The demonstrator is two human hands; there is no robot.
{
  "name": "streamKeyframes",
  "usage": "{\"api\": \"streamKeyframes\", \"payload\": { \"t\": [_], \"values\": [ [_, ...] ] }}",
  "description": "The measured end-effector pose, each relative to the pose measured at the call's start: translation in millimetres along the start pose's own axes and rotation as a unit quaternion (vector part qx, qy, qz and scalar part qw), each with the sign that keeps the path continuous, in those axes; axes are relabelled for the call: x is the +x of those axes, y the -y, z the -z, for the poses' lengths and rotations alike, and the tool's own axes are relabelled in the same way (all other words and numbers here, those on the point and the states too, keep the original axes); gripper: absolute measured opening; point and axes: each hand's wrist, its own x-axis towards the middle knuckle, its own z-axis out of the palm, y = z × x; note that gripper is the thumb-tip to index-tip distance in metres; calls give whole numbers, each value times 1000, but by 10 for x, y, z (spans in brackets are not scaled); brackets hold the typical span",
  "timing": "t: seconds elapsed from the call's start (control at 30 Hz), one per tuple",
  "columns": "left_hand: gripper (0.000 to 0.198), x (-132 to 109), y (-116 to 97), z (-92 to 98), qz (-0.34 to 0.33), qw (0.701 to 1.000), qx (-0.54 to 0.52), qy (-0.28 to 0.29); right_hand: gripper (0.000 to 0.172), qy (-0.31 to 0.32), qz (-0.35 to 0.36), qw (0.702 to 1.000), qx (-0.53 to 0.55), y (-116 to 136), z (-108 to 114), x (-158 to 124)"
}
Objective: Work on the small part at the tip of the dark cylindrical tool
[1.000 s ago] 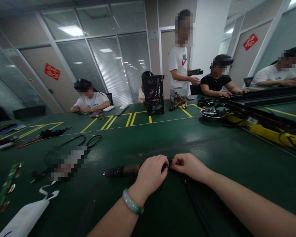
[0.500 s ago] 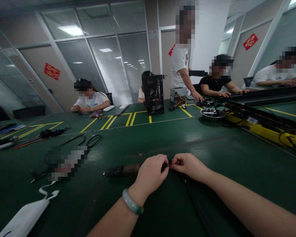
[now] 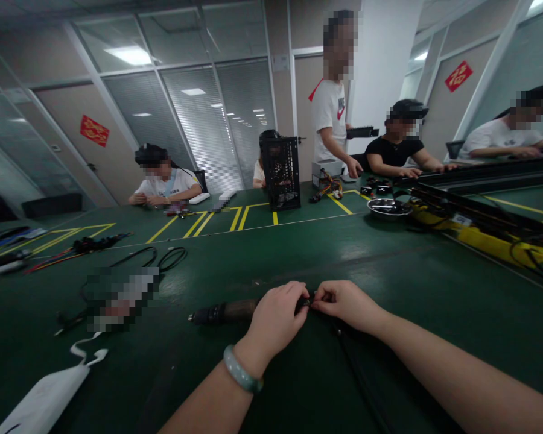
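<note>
A dark electric screwdriver (image 3: pixel 230 311) lies on the green table, its metal tip pointing left. Curled over its rear end is my left hand (image 3: pixel 278 314), closed, with a bangle at the wrist. My right hand (image 3: pixel 344 304) meets it there, thumb and forefinger pinched together right by the left fingertips. Whatever the right fingers hold is small, dark and mostly hidden. Beneath the right wrist, a black cable (image 3: pixel 355 374) runs toward the table's near edge.
Left of the screwdriver lies a cord (image 3: pixel 172 258) beside a blurred-out item. A white pouch (image 3: pixel 45 401) is at the lower left. Farther back stand a black computer case (image 3: pixel 283 175), a power supply (image 3: pixel 326 170), a metal bowl (image 3: pixel 389 209) and a yellow-edged tray (image 3: pixel 493 241). Several people are around the table.
Both my hands stay almost where they were. Across the table, the standing person has drawn a hand back from the small black parts and straightened a little.
</note>
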Motion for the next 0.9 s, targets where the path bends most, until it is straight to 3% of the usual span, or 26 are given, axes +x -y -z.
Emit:
{"api": "streamKeyframes", "payload": {
  "t": [0.67, 0.9],
  "values": [
    [10, -1, -17, 21, 0, 1000, 6, 5, 15, 2, -7, 1000, 0, 8, -1, 6],
    [16, -1, -22, 17, -5, 1000, 6, 8, 14, -3, 1, 1000, -7, 11, -3, 7]
  ]
}}
